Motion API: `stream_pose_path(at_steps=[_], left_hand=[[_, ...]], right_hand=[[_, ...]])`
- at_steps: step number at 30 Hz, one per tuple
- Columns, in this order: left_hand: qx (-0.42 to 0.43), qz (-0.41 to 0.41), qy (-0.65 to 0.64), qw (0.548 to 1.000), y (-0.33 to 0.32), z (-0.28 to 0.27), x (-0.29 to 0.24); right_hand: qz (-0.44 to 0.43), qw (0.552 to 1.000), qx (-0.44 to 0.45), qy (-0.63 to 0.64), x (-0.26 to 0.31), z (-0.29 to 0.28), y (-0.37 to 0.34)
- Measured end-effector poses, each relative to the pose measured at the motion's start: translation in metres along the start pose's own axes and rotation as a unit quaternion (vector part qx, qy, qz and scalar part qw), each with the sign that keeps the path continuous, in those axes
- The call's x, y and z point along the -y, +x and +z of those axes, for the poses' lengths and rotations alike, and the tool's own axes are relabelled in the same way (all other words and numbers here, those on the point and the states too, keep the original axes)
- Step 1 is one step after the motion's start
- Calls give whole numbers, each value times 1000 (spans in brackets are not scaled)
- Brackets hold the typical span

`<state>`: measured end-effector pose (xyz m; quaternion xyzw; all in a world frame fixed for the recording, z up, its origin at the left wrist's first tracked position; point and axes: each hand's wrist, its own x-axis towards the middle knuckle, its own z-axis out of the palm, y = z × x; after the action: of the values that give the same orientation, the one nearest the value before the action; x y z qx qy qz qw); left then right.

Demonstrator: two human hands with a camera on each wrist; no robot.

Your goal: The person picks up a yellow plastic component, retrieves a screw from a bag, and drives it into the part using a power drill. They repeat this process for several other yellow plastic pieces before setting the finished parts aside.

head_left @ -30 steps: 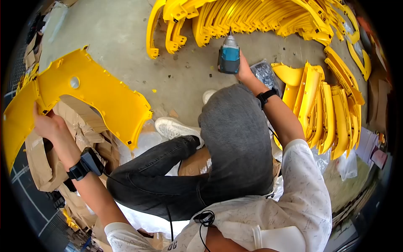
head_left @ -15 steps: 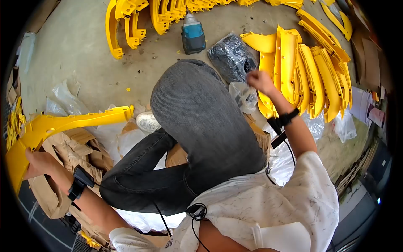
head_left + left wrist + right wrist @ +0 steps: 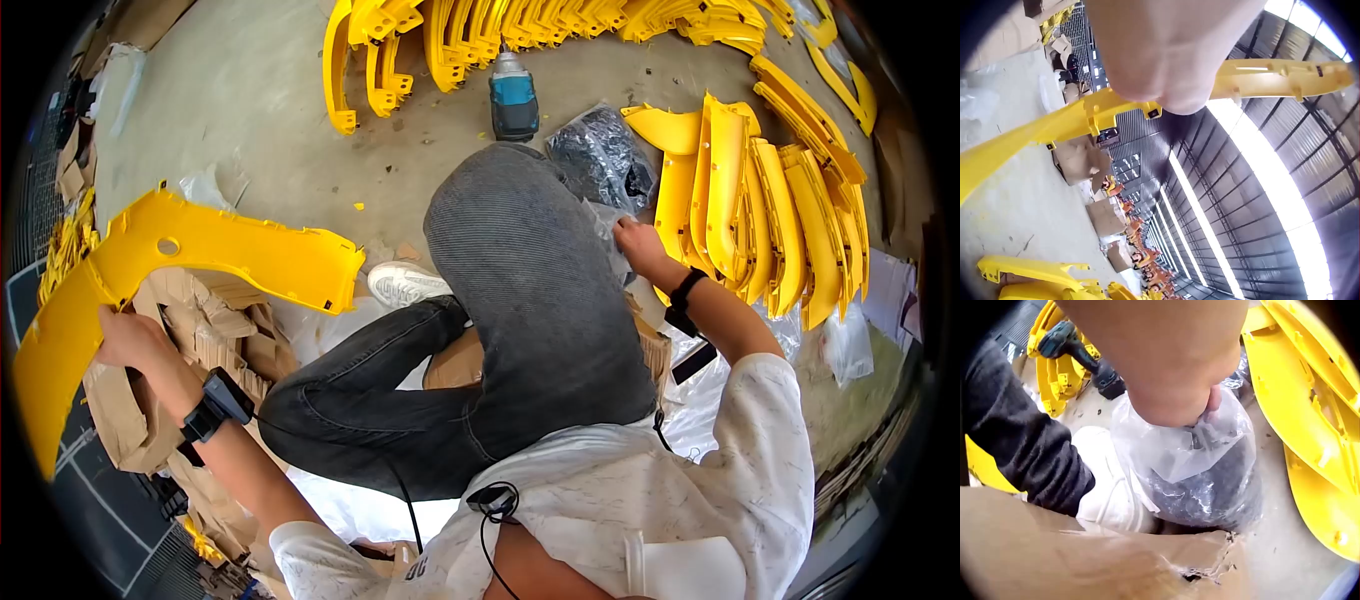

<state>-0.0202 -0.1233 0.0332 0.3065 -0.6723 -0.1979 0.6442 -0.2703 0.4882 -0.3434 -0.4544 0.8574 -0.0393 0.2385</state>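
My left hand (image 3: 135,340) grips a large curved yellow plastic panel (image 3: 245,255) by its inner edge, near the middle bend. The panel has a round hole and is held up over cardboard on the left. On the right, beside the raised knee, my right hand (image 3: 645,245) is at the mouth of a clear plastic bag (image 3: 1175,456) with dark contents. Its fingertips are hidden in the bag's folds, so I cannot tell what they hold. A blue and black power drill (image 3: 514,100) stands on the floor beyond the knee.
Yellow curved parts (image 3: 480,45) stand in a row at the far side. More long yellow panels (image 3: 770,220) are stacked to the right, next to a dark plastic-wrapped bundle (image 3: 600,155). Crumpled cardboard (image 3: 225,325) lies at the left; a white shoe (image 3: 1107,481) is close to the bag.
My right hand has let go of the drill, now standing on the floor, and has moved back to the clear bag. My left hand still holds the yellow panel, whose tilt has changed.
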Motion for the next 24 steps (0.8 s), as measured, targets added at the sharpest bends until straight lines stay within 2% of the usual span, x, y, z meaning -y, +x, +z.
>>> stream_pose_path(at_steps=[1, 3, 4, 5, 6, 7, 8, 9, 10, 11, 12, 13, 14, 15, 17, 19, 20, 22, 24], left_hand=[[-63, 1, 53, 997, -1, 0, -3], [-82, 21, 26, 996, 0, -1, -2], [-57, 53, -16, 997, -9, 3, -12], [-33, 86, -58, 994, -13, 5, -17], [3, 110, -10, 994, -14, 1, -15], [37, 139, 45, 989, -12, -8, -14], [59, 120, 53, 990, -15, -9, -15], [63, 135, 41, 988, -19, -9, -12], [63, 125, 93, 986, -12, -12, -3], [79, 183, 260, 945, 1, -21, 5], [134, 200, 222, 945, 10, -30, 14], [165, 158, 88, 970, 11, -21, 4], [206, 160, 100, 960, 14, -18, -7], [197, 114, 49, 973, 12, -12, -15], [236, 100, 79, 963, 16, -13, -26], [296, 20, 50, 954, 13, -16, -52], [293, 20, 48, 955, 19, -20, -45], [366, 70, 38, 927, 37, -28, -31], [374, 51, 8, 926, 39, -30, -26]], right_hand=[[1, 1000, -1, 0, 3, -1, 2], [5, 1000, -26, -12, 10, -5, 4], [3, 1000, -26, -10, 11, -5, 2], [-53, 998, -31, 10, 9, -4, -2], [-112, 993, -35, 30, 7, -2, -8], [-99, 995, 5, -9, -2, 15, -15], [-99, 993, 36, -45, -14, 39, -16], [-22, 998, 44, 49, -22, 61, -19], [-71, 991, -50, 100, -53, 123, -20], [-24, 991, -12, 135, -64, 150, -11], [-4, 988, -15, 150, -66, 141, -24], [13, 987, -27, 159, -57, 124, -32], [27, 985, -32, 168, -55, 114, -40], [41, 983, -37, 175, -54, 108, -46], [61, 980, -39, 185, -51, 96, -55], [72, 978, -45, 192, -50, 90, -60], [78, 977, -46, 192, -51, 88, -62], [83, 976, -50, 197, -51, 84, -66], [90, 973, -51, 204, -51, 82, -70]])
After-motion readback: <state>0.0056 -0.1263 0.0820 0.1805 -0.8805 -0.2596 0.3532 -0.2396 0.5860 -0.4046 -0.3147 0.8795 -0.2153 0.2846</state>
